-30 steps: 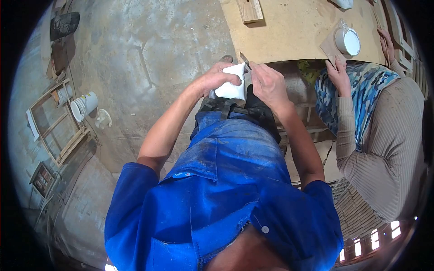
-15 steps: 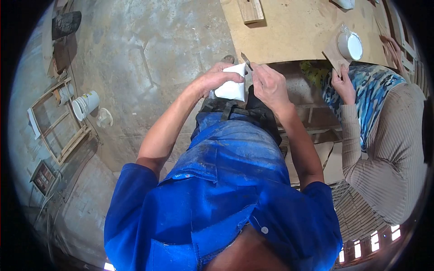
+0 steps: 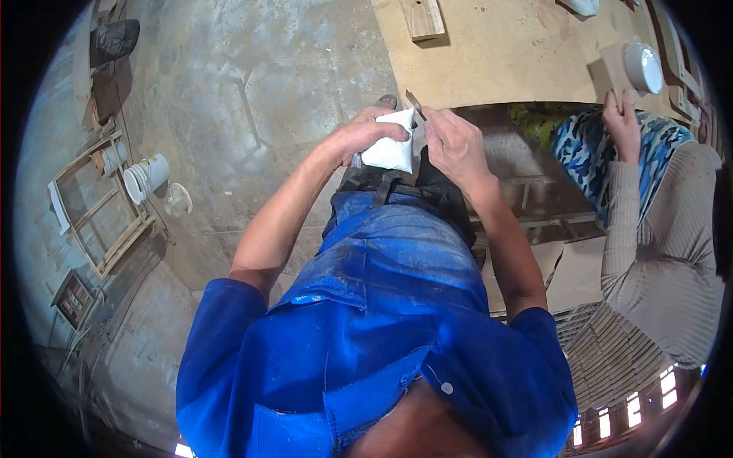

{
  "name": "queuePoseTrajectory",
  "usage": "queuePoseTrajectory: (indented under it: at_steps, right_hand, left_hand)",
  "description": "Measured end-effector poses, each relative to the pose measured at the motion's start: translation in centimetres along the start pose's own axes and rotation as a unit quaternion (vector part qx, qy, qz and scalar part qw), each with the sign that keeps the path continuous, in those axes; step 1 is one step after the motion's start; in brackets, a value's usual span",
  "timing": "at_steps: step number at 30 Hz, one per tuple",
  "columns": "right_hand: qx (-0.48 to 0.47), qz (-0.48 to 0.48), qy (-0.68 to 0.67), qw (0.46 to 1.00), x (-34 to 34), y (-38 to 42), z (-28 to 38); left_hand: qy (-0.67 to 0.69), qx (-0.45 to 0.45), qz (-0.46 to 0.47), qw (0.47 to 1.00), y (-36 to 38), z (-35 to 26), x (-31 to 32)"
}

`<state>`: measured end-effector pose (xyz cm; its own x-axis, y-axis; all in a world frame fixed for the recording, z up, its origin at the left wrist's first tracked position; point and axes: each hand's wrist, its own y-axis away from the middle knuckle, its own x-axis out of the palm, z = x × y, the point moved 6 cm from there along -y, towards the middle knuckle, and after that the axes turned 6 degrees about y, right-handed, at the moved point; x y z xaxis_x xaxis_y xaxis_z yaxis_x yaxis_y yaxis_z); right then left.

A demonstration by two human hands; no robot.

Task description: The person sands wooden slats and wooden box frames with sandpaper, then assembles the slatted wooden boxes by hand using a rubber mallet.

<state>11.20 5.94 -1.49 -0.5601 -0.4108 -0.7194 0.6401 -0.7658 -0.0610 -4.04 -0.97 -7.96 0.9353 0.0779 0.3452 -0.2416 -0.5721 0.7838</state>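
Near the upper centre of the frame, the left hand keeps one white packet in a firm grip. The right hand grasps one thin blade beside it. Worktop begins at upper right, its edge just above this hand, carrying one wooden piece. Floor spreads widely at upper left.

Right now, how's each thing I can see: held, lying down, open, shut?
White packet: held in the left hand; opening unclear.
Thin blade: held in the right hand.
Wooden block: lying on the table.
Small board: in the co-worker's hand.
White bucket: standing or tipped, unclear.
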Motion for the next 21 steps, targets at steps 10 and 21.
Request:
queuePoseTrajectory:
  at_steps: [10,21]
  right_hand:
    - [0.001,0.01,0.009,1.0,2.3,2.7,2.2]
    - [0.013,-0.016,-0.017,1.0,3.4,5.1,1.4]
  left_hand:
    - [-0.011,-0.003,0.008,1.0,2.5,3.0,-0.9]
    - [-0.013,-0.01,0.003,1.0,2.5,5.1,-0.4]
